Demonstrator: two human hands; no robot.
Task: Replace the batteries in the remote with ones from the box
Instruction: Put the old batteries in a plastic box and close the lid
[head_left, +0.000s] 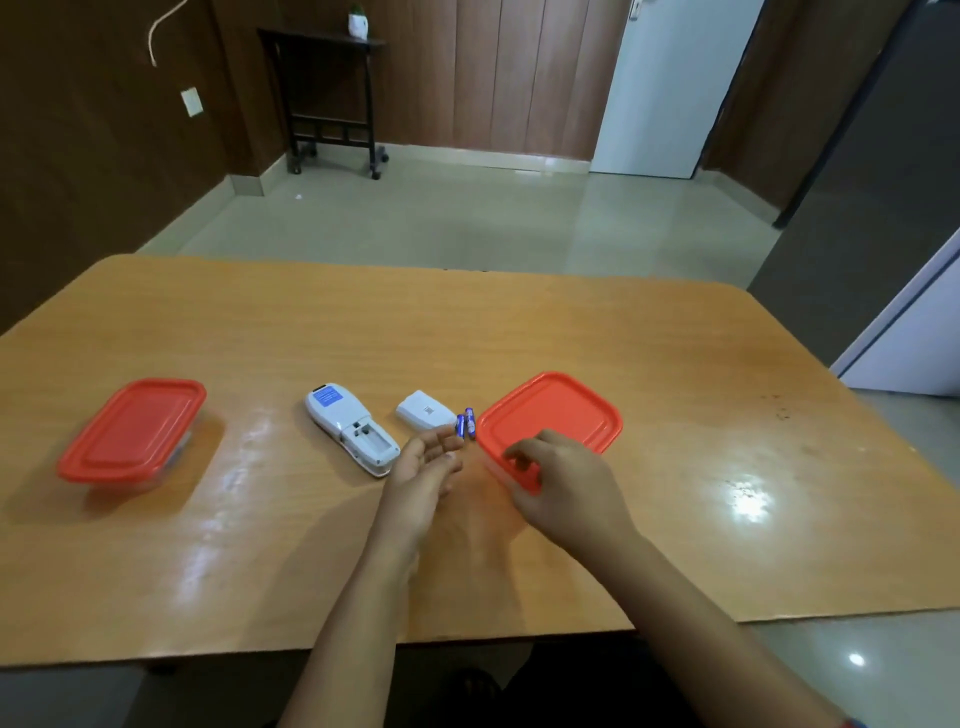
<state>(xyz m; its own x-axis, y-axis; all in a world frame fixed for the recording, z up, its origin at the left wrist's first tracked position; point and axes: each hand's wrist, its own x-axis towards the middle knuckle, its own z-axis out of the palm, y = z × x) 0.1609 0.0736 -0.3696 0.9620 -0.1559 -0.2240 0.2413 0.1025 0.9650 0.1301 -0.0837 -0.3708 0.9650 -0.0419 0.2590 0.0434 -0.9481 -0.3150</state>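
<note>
Both your forearms come in over the near edge of the wooden table (675, 415), closest to the lens.

Left side of the table: a clear box with a red lid (132, 428), shut, well apart from everything else.

Centre: the white remote (350, 427) lies face down, angled, its battery bay uncovered and showing no cells. Just right of it sits the loose battery cover (425, 410), apart from the remote.

Your left hand (423, 467) is palm up with fingers loosely spread, gripping nothing; its fingertips reach toward two blue batteries (465, 422). These lie side by side on the table between the cover and the second box; whether the fingertips touch them cannot be told.

Right of centre: the second box with a red lid (553, 410), lid in place. Your right hand (558, 486) rests on its near corner, fingers curled over the lid edge, pinching it.

Far right of the table: bare wood with glare.
</note>
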